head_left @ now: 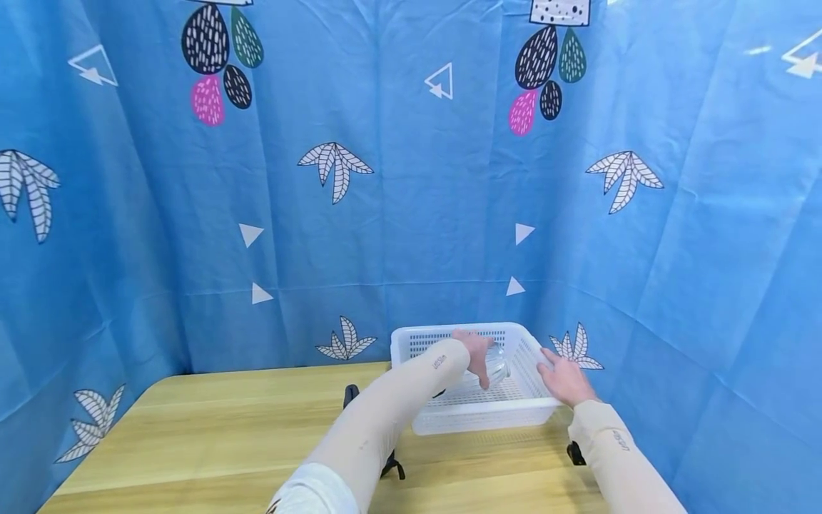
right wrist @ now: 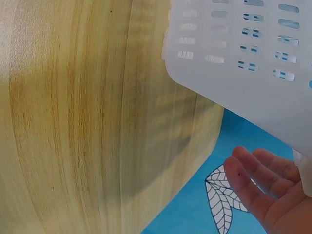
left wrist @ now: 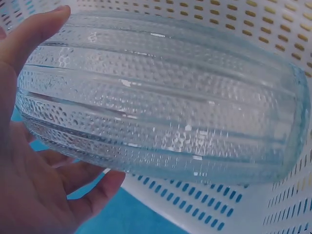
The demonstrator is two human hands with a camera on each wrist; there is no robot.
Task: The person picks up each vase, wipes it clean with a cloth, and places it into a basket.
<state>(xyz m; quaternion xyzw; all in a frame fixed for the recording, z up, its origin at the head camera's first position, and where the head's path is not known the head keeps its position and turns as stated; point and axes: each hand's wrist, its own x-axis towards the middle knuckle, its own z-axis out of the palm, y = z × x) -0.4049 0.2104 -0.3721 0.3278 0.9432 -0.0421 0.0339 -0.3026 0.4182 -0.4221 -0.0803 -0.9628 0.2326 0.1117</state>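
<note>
A clear glass vase [left wrist: 165,102] with lengthwise ribs and a dimpled surface lies on its side within the white plastic basket [head_left: 481,414]. My left hand [head_left: 475,353] reaches in over the near side and grips one end of the vase. The left wrist view has the thumb [left wrist: 41,31] on one side of the glass and the other fingers curled under the opposite side. At the basket's right side, my right hand [head_left: 568,380] holds the rim. Its fingers [right wrist: 251,187] show outside the wall in the right wrist view, while the thumb is mostly hidden there.
The basket has slotted walls and stands at the back right of the wooden table [head_left: 257,421]. A blue patterned curtain [head_left: 437,185] hangs close behind and to the right. Dark straps [head_left: 392,467] show beside the left forearm, and a black device [head_left: 576,453] beside the right wrist.
</note>
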